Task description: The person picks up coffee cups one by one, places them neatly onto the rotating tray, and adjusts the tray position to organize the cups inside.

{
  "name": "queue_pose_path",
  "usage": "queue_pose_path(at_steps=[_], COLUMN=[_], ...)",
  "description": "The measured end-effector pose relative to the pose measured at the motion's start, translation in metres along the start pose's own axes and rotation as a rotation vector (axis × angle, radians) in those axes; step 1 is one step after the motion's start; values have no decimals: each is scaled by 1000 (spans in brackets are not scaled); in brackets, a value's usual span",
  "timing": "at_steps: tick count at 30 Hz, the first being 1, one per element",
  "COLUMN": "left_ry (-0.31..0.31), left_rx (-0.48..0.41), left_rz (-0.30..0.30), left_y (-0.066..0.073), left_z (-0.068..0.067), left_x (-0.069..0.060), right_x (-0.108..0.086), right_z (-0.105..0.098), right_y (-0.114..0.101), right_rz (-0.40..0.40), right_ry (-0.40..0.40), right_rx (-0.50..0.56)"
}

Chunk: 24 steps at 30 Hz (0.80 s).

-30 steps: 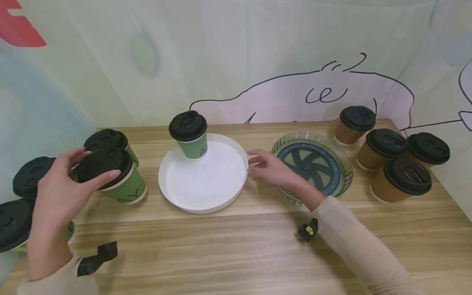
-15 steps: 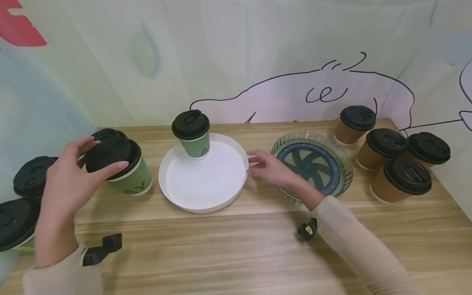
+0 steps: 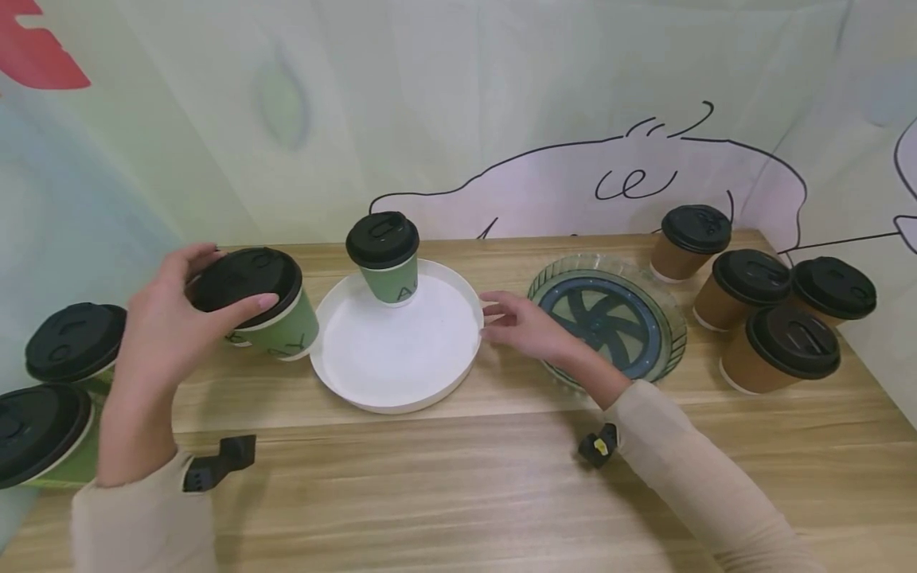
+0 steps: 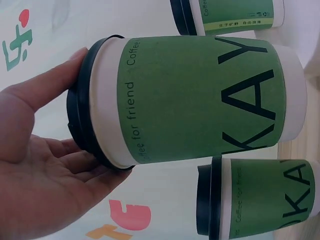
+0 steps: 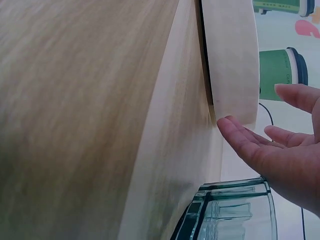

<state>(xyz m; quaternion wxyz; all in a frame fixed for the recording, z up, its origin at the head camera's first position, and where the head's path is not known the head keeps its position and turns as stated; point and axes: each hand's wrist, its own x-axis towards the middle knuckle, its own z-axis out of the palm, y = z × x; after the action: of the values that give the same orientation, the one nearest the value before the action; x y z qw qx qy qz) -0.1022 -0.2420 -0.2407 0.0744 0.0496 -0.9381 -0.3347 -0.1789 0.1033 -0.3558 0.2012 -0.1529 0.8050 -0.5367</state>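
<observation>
My left hand (image 3: pixel 175 314) grips a green paper coffee cup (image 4: pixel 200 100) by its black lid, thumb on one side and fingers on the other. The cup is upright, its base beside the left rim of a round white tray (image 3: pixel 401 358); whether it touches the table cannot be told. Another green cup (image 3: pixel 392 280) stands on the tray toward the back. At the tray's right side, my right hand (image 3: pixel 526 326) touches the outer wall with extended fingertips (image 5: pixel 227 125). In the left wrist view, a further green cup (image 4: pixel 270 195) shows behind the held one, mostly hidden in the head view.
Two green cups with black lids (image 3: pixel 72 342) stand at the far left, partly behind the left arm. A ribbed clear-green glass dish (image 3: pixel 677 334) lies under the right forearm's far side. Several brown cups (image 3: pixel 748 290) cluster at the right. A printed curtain (image 3: pixel 430 103) hangs behind the table.
My left hand has carried the held cup rightward, toward the tray. The cup on the tray appears slightly farther right. The tray and my right hand have stayed put.
</observation>
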Motion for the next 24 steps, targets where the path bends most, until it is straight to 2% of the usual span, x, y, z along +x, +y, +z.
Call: queue_pose_path(at_steps=[7, 11, 18, 24], left_ry=[-23, -18, -28, -56], left_rx=[-10, 14, -14, -8], left_rz=[21, 30, 43, 47], left_y=[11, 14, 18, 20], left_z=[7, 10, 17, 25], left_x=[7, 9, 15, 22], right_x=[0, 0, -1, -1], right_z=[-1, -1, 0, -1], right_y=[0, 0, -1, -2], right_rz=[0, 6, 29, -4], right_ry=[-6, -1, 6, -2], right_rx=[-21, -14, 5, -24])
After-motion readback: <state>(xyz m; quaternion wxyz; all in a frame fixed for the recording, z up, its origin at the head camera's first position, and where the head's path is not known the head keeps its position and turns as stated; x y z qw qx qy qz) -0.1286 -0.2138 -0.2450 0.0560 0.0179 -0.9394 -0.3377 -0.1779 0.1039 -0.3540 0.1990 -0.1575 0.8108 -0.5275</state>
